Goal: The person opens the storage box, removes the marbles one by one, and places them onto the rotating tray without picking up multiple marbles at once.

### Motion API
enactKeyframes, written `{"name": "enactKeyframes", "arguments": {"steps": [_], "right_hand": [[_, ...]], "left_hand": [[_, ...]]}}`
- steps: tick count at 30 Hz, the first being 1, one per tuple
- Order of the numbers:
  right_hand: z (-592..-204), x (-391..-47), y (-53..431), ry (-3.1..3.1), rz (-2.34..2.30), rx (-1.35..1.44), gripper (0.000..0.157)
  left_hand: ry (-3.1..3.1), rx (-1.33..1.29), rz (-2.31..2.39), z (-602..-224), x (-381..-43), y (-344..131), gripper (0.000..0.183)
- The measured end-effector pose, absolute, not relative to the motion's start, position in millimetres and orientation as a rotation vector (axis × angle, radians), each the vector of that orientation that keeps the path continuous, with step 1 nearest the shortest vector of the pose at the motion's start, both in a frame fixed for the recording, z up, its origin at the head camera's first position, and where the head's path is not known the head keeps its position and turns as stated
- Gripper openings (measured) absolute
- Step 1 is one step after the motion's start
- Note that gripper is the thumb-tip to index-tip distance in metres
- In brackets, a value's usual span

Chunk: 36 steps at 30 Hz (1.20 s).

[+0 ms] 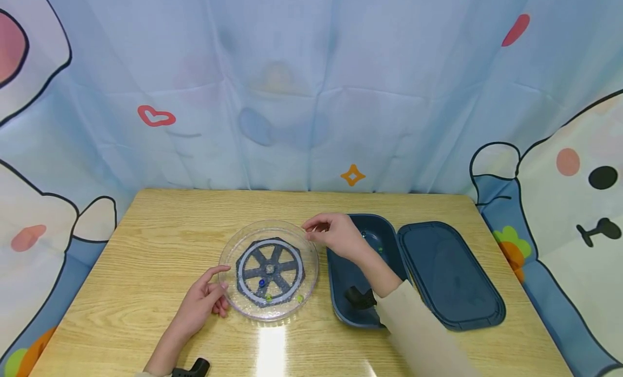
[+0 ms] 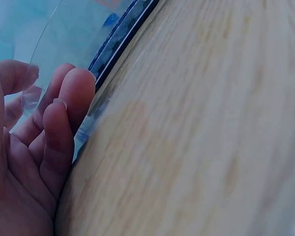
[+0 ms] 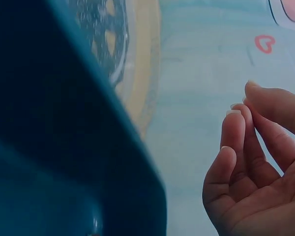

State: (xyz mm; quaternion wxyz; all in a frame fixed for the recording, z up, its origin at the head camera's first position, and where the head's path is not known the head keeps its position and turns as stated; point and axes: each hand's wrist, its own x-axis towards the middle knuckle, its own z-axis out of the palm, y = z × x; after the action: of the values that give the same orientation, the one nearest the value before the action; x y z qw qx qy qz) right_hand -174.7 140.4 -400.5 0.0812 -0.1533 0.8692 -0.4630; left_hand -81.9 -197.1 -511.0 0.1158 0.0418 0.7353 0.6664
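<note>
A clear round dish [image 1: 310, 282] lies over a dark, spoked wheel-like piece [image 1: 250, 273]. A blue marble [image 1: 262, 283] and two yellow-green marbles [image 1: 269, 297] show inside its outline. My left hand [image 1: 200, 300] grips the dish's left rim; in the left wrist view its fingers [image 2: 77, 91] are curled beside the clear wall [image 2: 49, 34]. At the upper right rim is my right hand [image 1: 336, 233], thumb and fingertips drawn together. The right wrist view shows these fingertips [image 3: 234, 115] meeting, and I cannot tell whether something small is between them.
Right of the dish stands a dark blue box [image 1: 340, 293], under my right forearm, with a green bead [image 1: 380, 250] and other small pieces in it. Its lid [image 1: 450, 277] lies farther right on the wooden table [image 1: 160, 231]. A printed curtain [image 1: 292, 96] hangs behind.
</note>
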Motion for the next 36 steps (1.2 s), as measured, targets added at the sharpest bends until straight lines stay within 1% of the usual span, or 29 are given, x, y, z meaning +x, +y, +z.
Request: {"name": "enactKeyframes", "arguments": {"steps": [10,17,28,36], "right_hand": [[-416,-187,185,2.573,-1.451,-0.269,0.023],[-430,-193,207,2.589,-1.425,-0.192,0.029],[-446,-199,215,2.729,-1.141,-0.220,0.030],[-453,-201,212,2.768,-1.028,-0.235,0.028]], "left_hand": [[2.161,0.120,1.953,-511,-82,-197,0.039],[2.151,0.107,1.954,-511,-82,-196,0.039],[2.158,0.114,1.952,-510,-82,-196,0.039],[2.155,0.096,1.950,-510,-81,-196,0.038]]}}
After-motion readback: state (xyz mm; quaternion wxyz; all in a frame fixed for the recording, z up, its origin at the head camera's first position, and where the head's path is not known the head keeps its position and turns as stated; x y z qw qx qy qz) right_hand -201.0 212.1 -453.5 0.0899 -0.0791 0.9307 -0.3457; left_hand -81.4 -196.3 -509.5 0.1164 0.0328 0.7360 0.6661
